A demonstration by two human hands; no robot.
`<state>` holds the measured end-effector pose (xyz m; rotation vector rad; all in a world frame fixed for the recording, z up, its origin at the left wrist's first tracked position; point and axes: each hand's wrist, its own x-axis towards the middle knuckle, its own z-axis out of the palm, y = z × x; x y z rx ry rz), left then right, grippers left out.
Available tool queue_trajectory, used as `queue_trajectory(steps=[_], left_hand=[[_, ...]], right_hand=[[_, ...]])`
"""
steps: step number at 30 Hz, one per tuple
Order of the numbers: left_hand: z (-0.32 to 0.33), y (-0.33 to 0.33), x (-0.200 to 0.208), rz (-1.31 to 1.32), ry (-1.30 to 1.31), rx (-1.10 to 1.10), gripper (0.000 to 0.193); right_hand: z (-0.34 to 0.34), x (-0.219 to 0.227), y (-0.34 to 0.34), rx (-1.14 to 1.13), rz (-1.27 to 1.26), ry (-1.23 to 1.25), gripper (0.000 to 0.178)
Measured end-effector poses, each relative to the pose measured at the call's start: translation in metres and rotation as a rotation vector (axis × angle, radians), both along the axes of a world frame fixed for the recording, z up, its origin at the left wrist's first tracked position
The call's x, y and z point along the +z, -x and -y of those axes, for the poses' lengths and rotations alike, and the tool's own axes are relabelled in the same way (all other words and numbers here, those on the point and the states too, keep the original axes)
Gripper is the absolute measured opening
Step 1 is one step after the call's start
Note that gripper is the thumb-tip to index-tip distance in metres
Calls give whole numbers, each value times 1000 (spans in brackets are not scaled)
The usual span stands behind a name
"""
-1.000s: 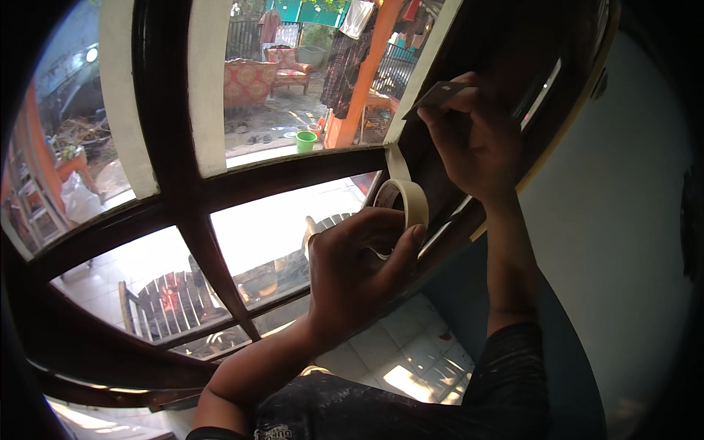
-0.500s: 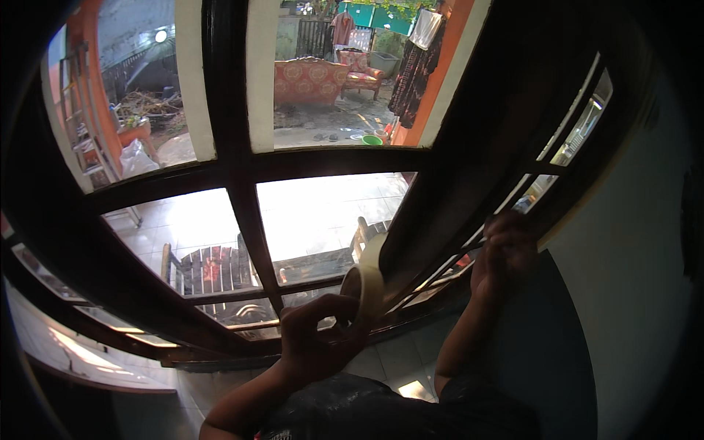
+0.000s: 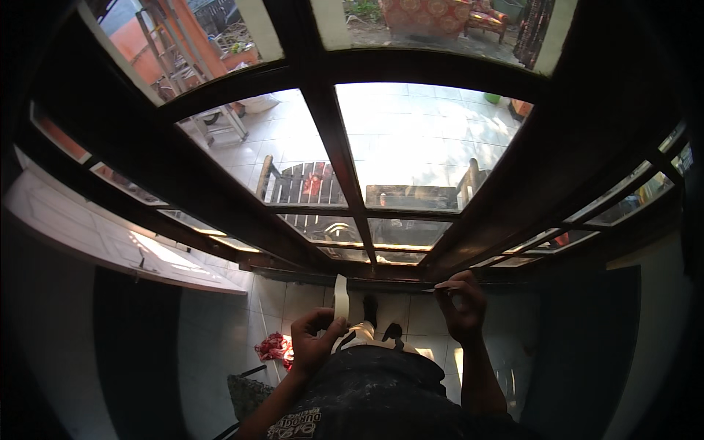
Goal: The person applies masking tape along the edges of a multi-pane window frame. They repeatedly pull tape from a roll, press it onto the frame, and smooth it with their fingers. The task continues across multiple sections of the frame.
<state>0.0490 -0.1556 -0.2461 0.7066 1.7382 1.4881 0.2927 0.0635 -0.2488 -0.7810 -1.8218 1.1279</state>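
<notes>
Landmark: the dark wooden window frame [image 3: 433, 71]. Stepladder [image 3: 167, 51] is standing outside, beyond the frame's left panes. Red cloth bundle [image 3: 273, 347] is lying indoors on the tiled floor [image 3: 301, 297], below and left of the frame's middle. Slatted chair [image 3: 290, 183] is sitting outside, behind the frame's lower left pane.

Left hand [image 3: 315, 339] is hanging just below the frame's bottom edge, left of its middle. Thumb and fingers are closing on a masking tape roll [image 3: 342, 302], gap no wider than the tape; a pale length is sticking up toward the frame. Can't tell whether it's touching wood.

Handling, my read: roll is light and firm; loose length is thin, limp, sticky on one face, easy to tear or fold onto itself. Best hold: roll's side edges, off the adhesive.

Right hand [image 3: 462, 308] is hovering below the frame's bottom edge, right of its middle. Fingertips are nearly meeting, pinching a thin flat piece [image 3: 428, 291] showing edge-on; too small to tell its kind.

Patterned sofa [image 3: 425, 16] and matching armchair [image 3: 485, 20] are sitting outside, beyond the frame's upper right pane.

Count: one of each named, hands making two.
</notes>
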Motion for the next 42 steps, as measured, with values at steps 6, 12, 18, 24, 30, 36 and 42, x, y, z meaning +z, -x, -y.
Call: queue_trajectory(steps=[6, 12, 18, 24, 30, 36, 42], left_hand=[[2, -4, 26, -184, -44, -130, 22], [14, 8, 18, -168, -120, -170, 17], [39, 70, 23, -113, -179, -54, 15], [56, 128, 21, -204, -160, -81, 14], [74, 180, 7, -189, -134, -97, 13], [88, 226, 2, -130, -132, -87, 12], [97, 251, -6, -154, -139, -149, 13]], right_hand=[[-11, 43, 51, 78, -115, -233, 16], [-25, 95, 85, -135, -264, -283, 16], [-43, 157, 145, -250, -563, -409, 13], [-43, 198, 199, -357, -631, -511, 14], [-51, 213, 250, -481, -543, -780, 14], [-50, 220, 277, -690, -373, -978, 9], [-49, 222, 276, -752, -265, -1000, 9]])
